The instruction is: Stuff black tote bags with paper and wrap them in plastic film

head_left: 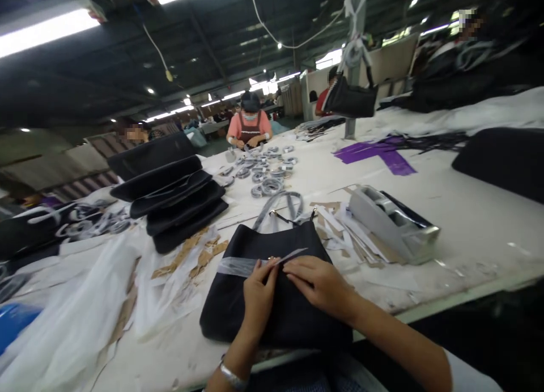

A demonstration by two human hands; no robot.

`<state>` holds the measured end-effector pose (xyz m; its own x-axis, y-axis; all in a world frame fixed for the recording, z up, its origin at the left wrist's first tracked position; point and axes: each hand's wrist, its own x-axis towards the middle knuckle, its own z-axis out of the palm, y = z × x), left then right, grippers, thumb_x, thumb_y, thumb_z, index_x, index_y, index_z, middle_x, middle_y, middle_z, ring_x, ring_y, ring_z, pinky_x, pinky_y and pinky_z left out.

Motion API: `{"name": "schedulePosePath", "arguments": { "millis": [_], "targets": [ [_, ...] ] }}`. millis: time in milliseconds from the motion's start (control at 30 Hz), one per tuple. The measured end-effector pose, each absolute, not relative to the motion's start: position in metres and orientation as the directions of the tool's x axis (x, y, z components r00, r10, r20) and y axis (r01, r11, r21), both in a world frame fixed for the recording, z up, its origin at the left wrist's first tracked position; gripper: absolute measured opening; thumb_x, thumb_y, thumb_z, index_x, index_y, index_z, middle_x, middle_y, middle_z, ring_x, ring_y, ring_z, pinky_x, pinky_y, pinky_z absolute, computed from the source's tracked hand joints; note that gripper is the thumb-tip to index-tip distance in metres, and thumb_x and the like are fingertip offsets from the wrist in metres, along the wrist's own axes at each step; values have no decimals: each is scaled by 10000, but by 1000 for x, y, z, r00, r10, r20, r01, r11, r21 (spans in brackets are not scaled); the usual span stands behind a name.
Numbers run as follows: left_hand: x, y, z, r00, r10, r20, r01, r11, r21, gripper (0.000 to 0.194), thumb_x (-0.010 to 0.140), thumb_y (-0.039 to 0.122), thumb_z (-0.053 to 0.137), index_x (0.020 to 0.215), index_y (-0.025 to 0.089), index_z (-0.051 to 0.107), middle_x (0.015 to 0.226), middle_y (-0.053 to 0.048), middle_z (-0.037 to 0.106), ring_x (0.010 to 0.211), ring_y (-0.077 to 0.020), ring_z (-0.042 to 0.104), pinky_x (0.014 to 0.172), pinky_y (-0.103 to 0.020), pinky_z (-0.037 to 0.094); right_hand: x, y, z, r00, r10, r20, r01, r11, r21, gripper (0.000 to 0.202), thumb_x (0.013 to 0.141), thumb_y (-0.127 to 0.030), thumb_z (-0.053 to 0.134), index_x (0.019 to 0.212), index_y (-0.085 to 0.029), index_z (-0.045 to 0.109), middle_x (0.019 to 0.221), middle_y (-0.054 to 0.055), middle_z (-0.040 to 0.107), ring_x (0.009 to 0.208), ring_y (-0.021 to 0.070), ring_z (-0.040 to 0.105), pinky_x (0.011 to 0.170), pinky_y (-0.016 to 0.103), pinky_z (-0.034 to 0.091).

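A black handbag (242, 307) lies flat at the table's front edge, its wrapped handles (291, 202) pointing away from me. Across its upper front runs a strip of clear plastic film (236, 266), beside a small gold-coloured fitting. My left hand (260, 287) rests on the bag, thumb and fingers pinched at the strip near the fitting. Just right of it, my right hand (317, 278) has its fingers pressed together at the strip's lifted end. That loose end sticks up between both hands.
A grey tape dispenser (391, 225) stands right of the bag, near paper strips (340, 228). Stacked black bags (178, 199) and white sheeting (97, 301) lie left. Wrapped coils (267, 185) and purple strips (378, 154) lie farther back. A co-worker (250, 123) sits opposite; a bag (352, 97) hangs on a post.
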<state>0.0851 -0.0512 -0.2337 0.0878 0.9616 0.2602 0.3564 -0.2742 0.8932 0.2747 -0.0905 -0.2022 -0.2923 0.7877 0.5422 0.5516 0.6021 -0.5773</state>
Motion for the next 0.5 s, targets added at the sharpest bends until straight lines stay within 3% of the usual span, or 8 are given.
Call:
{"name": "schedulePosePath", "arguments": {
  "millis": [100,200,267,333,433,500],
  "targets": [
    [86,-53,-237,113,950,290,406,-311,859,229,867,267,648,1055,332,761,1119,-10,740,1147,-272,649,1209,-489,239,311,-127,-208,119,869,480,579,332,-744,230,954,-368,531,1024,-262,723,1049,56,733,1010,239,676,939,377,539],
    [87,-53,-239,106,947,304,417,-320,851,234,867,268,647,1060,340,758,1119,-3,740,1155,-274,645,1208,-501,248,340,-151,-221,408,901,148,358,-9,-934,315,860,-523,625,973,-240,707,959,73,746,905,279,710,841,415,590],
    [87,-52,-239,100,946,307,411,-320,853,231,865,268,646,1054,337,761,1113,-4,742,1147,-276,651,1206,-507,254,349,-154,-228,393,911,-126,76,-168,-983,421,795,-565,690,1027,-213,684,971,93,750,880,290,722,794,427,612],
    [86,-52,-239,94,946,309,413,-319,853,231,863,274,646,1054,332,763,1122,-7,739,1155,-282,646,1204,-514,256,349,-149,-231,294,916,-274,-207,-219,-953,467,777,-539,731,1087,-196,664,1069,115,738,958,283,713,856,425,600],
    [85,-53,-239,93,948,303,401,-315,861,234,859,279,648,1058,328,762,1126,-10,737,1168,-292,636,1200,-526,256,343,-136,-228,218,932,-291,-468,-161,-869,408,784,-475,760,1081,-209,677,1147,98,716,1075,235,673,956,356,551],
    [84,-53,-239,95,951,295,377,-309,873,232,854,280,653,1052,327,764,1121,-8,739,1173,-294,633,1200,-528,255,339,-129,-225,226,934,-276,-476,-142,-868,382,756,-456,788,1042,-222,692,1094,73,727,1030,220,684,903,329,567]
  ]
}}
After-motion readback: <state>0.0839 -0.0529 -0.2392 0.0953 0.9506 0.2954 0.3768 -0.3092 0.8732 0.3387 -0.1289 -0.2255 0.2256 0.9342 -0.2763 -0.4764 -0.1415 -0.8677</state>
